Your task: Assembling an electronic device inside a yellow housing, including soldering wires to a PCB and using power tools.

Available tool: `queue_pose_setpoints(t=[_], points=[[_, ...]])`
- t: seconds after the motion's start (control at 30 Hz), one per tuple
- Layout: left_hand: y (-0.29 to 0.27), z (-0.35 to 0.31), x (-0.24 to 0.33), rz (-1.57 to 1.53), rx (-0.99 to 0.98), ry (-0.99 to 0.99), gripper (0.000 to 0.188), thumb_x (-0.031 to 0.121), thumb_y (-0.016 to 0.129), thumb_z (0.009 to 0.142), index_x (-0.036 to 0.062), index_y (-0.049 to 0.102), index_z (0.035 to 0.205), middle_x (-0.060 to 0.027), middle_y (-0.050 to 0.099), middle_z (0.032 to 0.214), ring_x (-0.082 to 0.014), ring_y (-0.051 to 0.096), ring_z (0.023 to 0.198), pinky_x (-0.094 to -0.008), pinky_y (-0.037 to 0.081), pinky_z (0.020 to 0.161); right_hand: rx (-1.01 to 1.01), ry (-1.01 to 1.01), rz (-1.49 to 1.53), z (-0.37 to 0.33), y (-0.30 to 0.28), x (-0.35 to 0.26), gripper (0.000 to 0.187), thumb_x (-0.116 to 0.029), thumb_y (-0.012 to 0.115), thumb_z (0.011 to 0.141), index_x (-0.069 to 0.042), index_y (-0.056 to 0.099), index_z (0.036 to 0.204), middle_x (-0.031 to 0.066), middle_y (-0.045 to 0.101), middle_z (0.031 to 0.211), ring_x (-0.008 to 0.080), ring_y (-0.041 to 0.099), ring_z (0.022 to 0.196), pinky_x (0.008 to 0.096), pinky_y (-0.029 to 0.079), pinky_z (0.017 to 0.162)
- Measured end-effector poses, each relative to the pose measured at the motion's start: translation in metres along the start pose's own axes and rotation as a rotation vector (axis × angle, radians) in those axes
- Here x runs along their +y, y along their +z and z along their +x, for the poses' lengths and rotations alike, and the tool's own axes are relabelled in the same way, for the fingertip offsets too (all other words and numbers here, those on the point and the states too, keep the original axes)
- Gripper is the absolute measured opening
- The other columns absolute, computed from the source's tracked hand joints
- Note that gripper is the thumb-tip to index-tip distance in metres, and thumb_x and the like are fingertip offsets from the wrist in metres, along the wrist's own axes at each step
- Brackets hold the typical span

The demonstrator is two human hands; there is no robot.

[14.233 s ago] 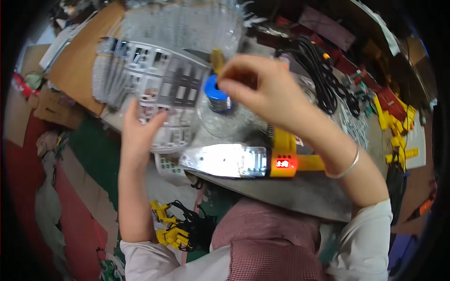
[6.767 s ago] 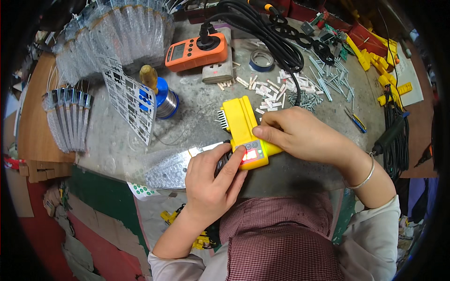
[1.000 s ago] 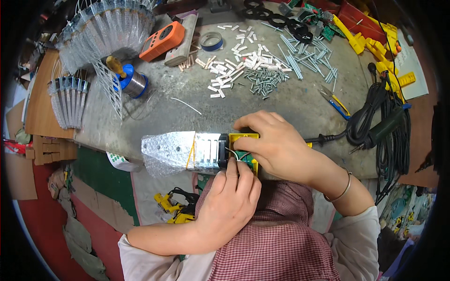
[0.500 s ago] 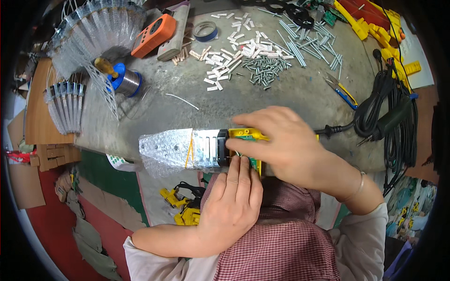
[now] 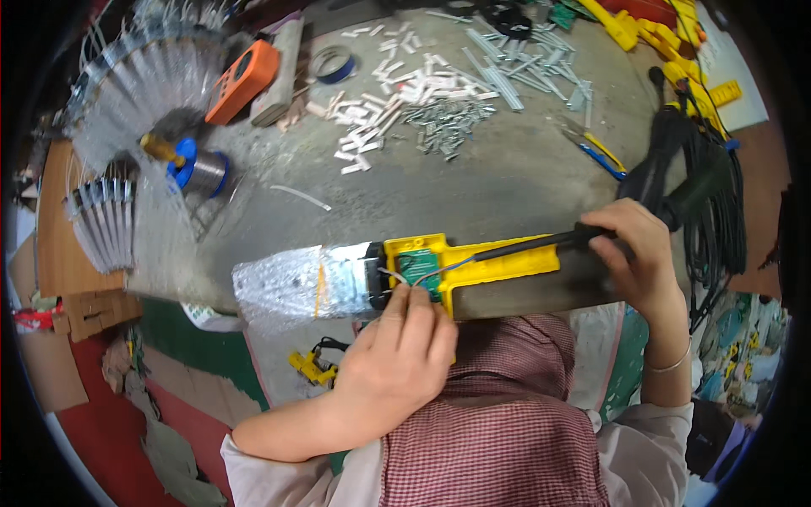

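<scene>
A yellow plastic handle half (image 5: 507, 264) lies open at the table's front edge, a green circuit board (image 5: 420, 267) inside it. Joined at its left is a metal body (image 5: 351, 269) with a black collar, its far end in bubble wrap (image 5: 274, 283) under a rubber band. My left hand (image 5: 397, 351) has its fingers together, gripping the near edge of the handle half by the board and thin wires. My right hand (image 5: 638, 258) is closed around a black power cord (image 5: 524, 245) that lies along the handle; red and blue wires run from it to the board.
White sleeves (image 5: 372, 118), screws (image 5: 448, 127) and metal rods (image 5: 528, 63) are heaped at the back. A solder spool (image 5: 198, 169) and orange meter (image 5: 243, 82) stand left. Snips (image 5: 604, 156), coiled cords (image 5: 705, 194) and yellow shells (image 5: 650, 34) lie right.
My right hand has moved right, off the board area and onto the cord, which now lies along the handle. My left hand stays at the housing. The whole view has shifted slightly.
</scene>
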State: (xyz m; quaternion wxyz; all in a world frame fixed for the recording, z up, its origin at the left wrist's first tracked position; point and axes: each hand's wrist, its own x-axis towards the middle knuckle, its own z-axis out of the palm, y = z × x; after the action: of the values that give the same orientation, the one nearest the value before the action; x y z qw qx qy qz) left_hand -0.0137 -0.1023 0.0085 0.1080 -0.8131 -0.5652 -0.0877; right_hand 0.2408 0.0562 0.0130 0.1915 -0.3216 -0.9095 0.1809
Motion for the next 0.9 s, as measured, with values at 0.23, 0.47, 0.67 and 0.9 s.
queue_pose_setpoints(t=[0.23,0.47,0.67,0.9], points=[[-0.01,0.006,-0.001,-0.284,-0.066,-0.192,0.059,0.01,0.079,0.061,-0.001,0.058,0.115,-0.0209,0.056,0.122,-0.0263,0.064,0.081,-0.0325,0.053,0.063,-0.161,-0.07,0.208,0.004,0.002,0.0,0.018,-0.011,0.067,0.081,-0.001,0.064,0.096,0.0123,0.063,0.085,0.0323,0.061,0.079,0.0398,0.048,0.07],[-0.002,0.019,0.004,-0.175,-0.137,-0.139,0.083,0.012,0.079,0.062,0.0036,0.046,0.139,-0.0228,0.05,0.134,-0.026,0.057,0.074,-0.0339,0.05,0.061,-0.182,-0.067,0.212,0.011,0.0,-0.002,0.018,-0.014,0.067,0.082,-0.003,0.064,0.096,0.0102,0.063,0.084,0.0307,0.06,0.082,0.0395,0.049,0.071],[0.005,0.018,0.008,-0.058,-0.145,-0.112,0.074,0.027,0.075,0.069,-0.0002,0.053,0.134,-0.0178,0.057,0.125,-0.0209,0.051,0.072,-0.0286,0.043,0.056,-0.173,-0.133,0.062,0.006,0.01,0.003,0.016,-0.019,0.067,0.082,-0.007,0.064,0.091,0.0042,0.057,0.08,0.0252,0.057,0.079,0.0356,0.048,0.066],[-0.004,0.031,0.017,0.06,-0.285,-0.069,0.062,0.023,0.064,0.078,0.0153,0.053,0.138,-0.019,0.057,0.121,-0.0252,0.052,0.079,-0.0337,0.043,0.062,-0.091,-0.213,-0.08,0.0,0.017,0.006,0.02,-0.016,0.064,0.075,-0.007,0.065,0.092,0.0039,0.057,0.085,0.0213,0.057,0.082,0.033,0.051,0.063]])
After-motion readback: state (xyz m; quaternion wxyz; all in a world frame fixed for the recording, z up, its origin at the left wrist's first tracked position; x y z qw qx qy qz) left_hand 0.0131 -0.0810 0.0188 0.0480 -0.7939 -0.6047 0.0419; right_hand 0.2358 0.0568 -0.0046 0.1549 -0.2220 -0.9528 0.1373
